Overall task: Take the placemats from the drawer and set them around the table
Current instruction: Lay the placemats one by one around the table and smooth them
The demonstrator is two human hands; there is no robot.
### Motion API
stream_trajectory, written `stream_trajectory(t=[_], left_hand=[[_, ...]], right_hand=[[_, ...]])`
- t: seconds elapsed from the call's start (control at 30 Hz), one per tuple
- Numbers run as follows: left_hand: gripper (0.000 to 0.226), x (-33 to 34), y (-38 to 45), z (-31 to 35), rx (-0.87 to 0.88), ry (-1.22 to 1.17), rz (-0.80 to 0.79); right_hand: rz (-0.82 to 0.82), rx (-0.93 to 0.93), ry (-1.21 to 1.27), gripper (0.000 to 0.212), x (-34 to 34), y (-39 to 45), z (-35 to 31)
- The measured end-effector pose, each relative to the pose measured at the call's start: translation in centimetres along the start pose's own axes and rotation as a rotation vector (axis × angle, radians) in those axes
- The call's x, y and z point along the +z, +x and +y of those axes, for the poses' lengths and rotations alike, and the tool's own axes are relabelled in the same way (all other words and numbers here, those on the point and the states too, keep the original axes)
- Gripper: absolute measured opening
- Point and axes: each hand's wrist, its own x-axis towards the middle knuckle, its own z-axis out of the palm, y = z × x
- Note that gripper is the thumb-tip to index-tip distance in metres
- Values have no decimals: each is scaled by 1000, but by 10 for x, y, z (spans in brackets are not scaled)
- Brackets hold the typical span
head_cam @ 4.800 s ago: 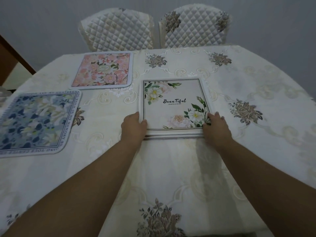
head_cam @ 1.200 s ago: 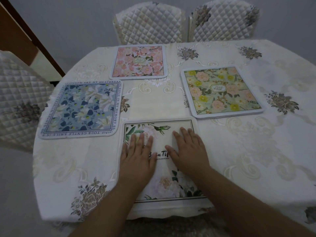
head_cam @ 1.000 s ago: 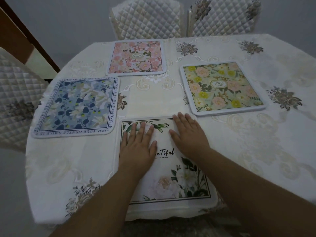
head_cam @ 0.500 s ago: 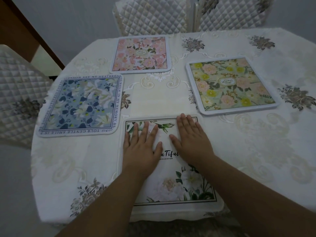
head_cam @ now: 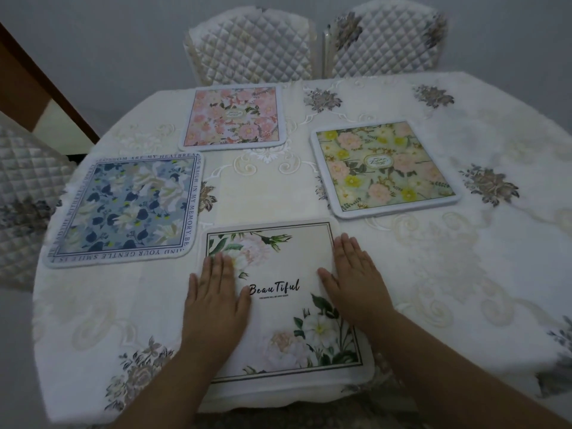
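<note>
Several square placemats lie on the round table (head_cam: 464,274). Nearest me is a white mat printed "Beautiful" (head_cam: 284,261), at the table's front edge. My left hand (head_cam: 216,298) lies flat on its left side, fingers straight. On its right side my right hand (head_cam: 356,280) presses flat, fingers straight too. A blue floral mat (head_cam: 127,209) lies at the left, a pink floral mat (head_cam: 233,116) at the back, and a yellow-green floral mat (head_cam: 383,168) at the right.
A cream embroidered tablecloth with brown flower motifs covers the table. Two quilted chairs (head_cam: 253,48) (head_cam: 387,41) stand behind it and another quilted chair (head_cam: 24,193) at the left. A brown wooden frame (head_cam: 37,88) runs along the wall at the far left.
My hands have slid apart from the middle of the white mat to its left and right sides. The four mats have stayed where they lay.
</note>
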Motion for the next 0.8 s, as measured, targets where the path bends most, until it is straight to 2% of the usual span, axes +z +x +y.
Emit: stream_trajectory(t=[0.1, 0.2, 0.4, 0.53, 0.63, 0.73, 0.8], left_hand=[[80, -17, 14, 29, -6, -109, -39], [67, -35, 45, 79, -29, -387, -67], [63, -58, 122, 189, -70, -714, -147], [63, -52, 155, 234, -200, -865, -192], [59, -42, 165, 243, -308, -871, -127], [46, -35, 166, 242, -302, -801, 25], [36, -32, 167, 240, -320, -828, 43]], right_hand=[[90, 7, 186, 57, -36, 1, 15], [262, 109, 295, 47, -70, 13, 58], [233, 432, 350, 58, -123, 76, 174], [163, 485, 463, 64, -133, 101, 202], [128, 462, 480, 63, -134, 108, 205], [177, 454, 437, 57, -136, 108, 209], [202, 459, 439, 50, -137, 106, 214]])
